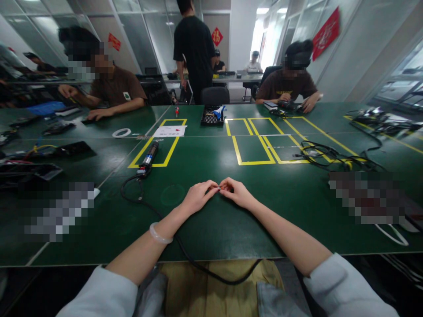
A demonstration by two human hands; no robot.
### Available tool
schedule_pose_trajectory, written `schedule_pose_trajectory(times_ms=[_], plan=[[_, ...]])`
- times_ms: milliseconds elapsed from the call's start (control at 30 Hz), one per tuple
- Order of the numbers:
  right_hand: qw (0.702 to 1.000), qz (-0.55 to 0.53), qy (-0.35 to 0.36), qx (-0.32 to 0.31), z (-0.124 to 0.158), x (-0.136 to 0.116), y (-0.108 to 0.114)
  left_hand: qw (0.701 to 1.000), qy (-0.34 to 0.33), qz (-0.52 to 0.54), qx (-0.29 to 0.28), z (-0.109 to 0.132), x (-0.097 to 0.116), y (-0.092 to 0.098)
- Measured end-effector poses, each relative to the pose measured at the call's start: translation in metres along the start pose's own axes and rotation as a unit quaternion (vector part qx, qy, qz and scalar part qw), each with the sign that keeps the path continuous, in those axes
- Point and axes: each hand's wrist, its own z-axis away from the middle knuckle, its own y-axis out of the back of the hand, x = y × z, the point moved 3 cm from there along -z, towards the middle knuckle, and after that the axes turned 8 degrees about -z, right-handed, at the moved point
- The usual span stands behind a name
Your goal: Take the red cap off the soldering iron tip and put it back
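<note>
Over the near middle of the green table [205,229], my left hand [198,195] and my right hand [236,192] meet at the fingertips. Both are closed in a pinch around something tiny between them, too small to name. A pale bangle circles my left wrist. To the left of my hands lies a black and silver cylindrical tool, like an electric screwdriver [151,155], on the yellow-taped area. Its black cable [190,259] loops down past my left forearm and over the table's near edge.
A black tray [212,115] holds small items and something blue. Beside it stand a red-handled screwdriver [177,111] and a white paper [170,130]. Tangled black cables [317,152] lie at right. A white ring [121,132] is at left. Two people sit across the table; another stands behind.
</note>
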Motion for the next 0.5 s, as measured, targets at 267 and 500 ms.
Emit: schedule_pose_trajectory(times_ms=[267, 500], plan=[[1.0, 0.009, -0.011, -0.012, 0.0, 0.0, 0.001, 0.983, 0.082, -0.15, 0.063, -0.001, -0.087, 0.056], [0.999, 0.034, -0.011, -0.002, 0.0, -0.001, 0.001, 0.892, 0.31, -0.328, 0.023, 0.03, -0.212, 0.119]])
